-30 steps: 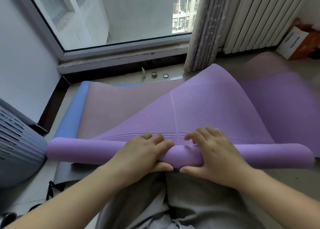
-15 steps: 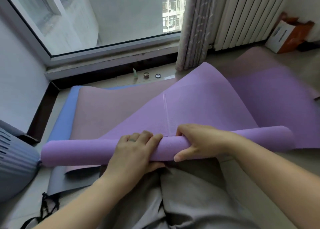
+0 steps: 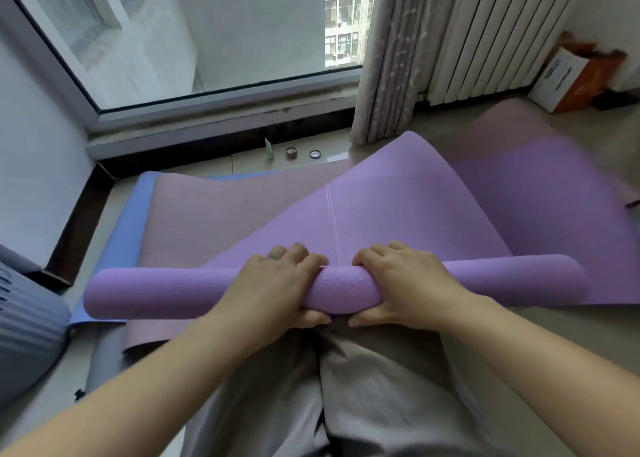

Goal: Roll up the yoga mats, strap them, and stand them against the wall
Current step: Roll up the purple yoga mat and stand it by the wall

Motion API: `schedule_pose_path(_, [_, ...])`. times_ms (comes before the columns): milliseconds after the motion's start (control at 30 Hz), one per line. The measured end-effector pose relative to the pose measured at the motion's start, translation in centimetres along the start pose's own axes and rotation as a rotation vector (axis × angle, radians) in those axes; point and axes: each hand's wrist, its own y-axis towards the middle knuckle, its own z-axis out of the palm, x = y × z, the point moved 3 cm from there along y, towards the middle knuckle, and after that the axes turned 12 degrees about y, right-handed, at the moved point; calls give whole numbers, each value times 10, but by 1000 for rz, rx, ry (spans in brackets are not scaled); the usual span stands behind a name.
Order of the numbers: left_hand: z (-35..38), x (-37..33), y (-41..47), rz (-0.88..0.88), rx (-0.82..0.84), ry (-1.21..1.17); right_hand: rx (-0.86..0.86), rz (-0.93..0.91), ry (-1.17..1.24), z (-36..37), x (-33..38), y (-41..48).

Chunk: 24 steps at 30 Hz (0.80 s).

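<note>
- Head view: purple yoga mat (image 3: 166, 294) partly rolled; the rolled section lies crosswise on the floor (image 3: 595, 339), directly in front of the person's knees.
- Unrolled remainder of this mat runs away from the roll toward the curtain (image 3: 388, 58) and the radiator (image 3: 491, 34), with its far portion lifted and curved.
- Left hand (image 3: 277, 283): clasped on the roll left of centre, fingers over the top, thumb on the near underside.
- Right hand (image 3: 405, 283): clasped on the roll just beside the left hand, in the same grip.
- Mauve mat (image 3: 214, 221) lies flat beneath the purple one; blue mat (image 3: 135, 221) lies under it, showing along the left edge.
- Grey trousers (image 3: 346, 387) fill the near foreground.
- Small jar (image 3: 292, 152) and round lid (image 3: 314, 154) stand on the floor below the window (image 3: 207, 41).
- Cardboard box (image 3: 571, 75) sits at far right, beside the radiator.
</note>
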Motion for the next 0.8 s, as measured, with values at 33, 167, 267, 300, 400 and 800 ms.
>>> schedule_pose_path(33, [3, -5, -5, 0, -80, 65, 34, 6, 17, -2, -1, 2])
schedule_pose_path(167, [15, -9, -7, -75, -206, 98, 121, 29, 73, -5, -2, 7])
schedule_pose_path(267, [7, -2, -4, -87, -163, 107, -3, -13, -36, -7, 4, 4])
schedule_pose_path(300, [4, 3, -4, -81, -172, 117, -65, -43, -89, -9, 6, 4])
schedule_pose_path(400, [-25, 27, -4, -124, -252, 127, -284, -164, -177, -30, 20, 13])
schedule_pose_path(800, [-59, 4, -52, -166, 60, 72, 47, -175, -74, -43, 45, -9])
